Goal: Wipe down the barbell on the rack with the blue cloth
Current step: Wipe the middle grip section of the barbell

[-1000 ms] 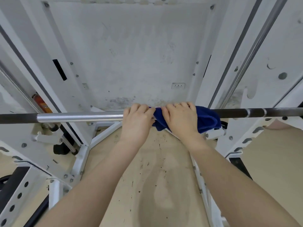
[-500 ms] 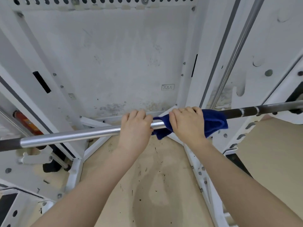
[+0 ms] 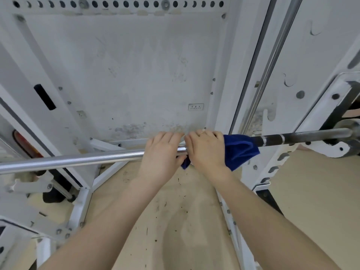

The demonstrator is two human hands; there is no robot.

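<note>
The barbell (image 3: pixel 81 159) runs across the view, shiny silver on the left and dark with pale rings on the right. It rests on a white rack hook (image 3: pixel 339 147) at the far right. My left hand (image 3: pixel 163 154) grips the bare silver shaft from above. Right beside it, my right hand (image 3: pixel 208 151) grips the blue cloth (image 3: pixel 241 151) wrapped round the bar. The cloth bunches out to the right of my fingers, and a small corner hangs below between my hands. The bar under the cloth is hidden.
White rack uprights (image 3: pixel 245 75) with bolt holes stand left and right, a chrome guide rod (image 3: pixel 272 55) slanting up on the right. A stained white wall with a socket (image 3: pixel 195 107) is behind. Below lies a scuffed beige floor (image 3: pixel 175 221); a red object (image 3: pixel 25 145) shows at far left.
My right hand with the cloth has stayed close against the left hand on the bar. My view has swung, so the bar's right end and its rack hook have come into sight.
</note>
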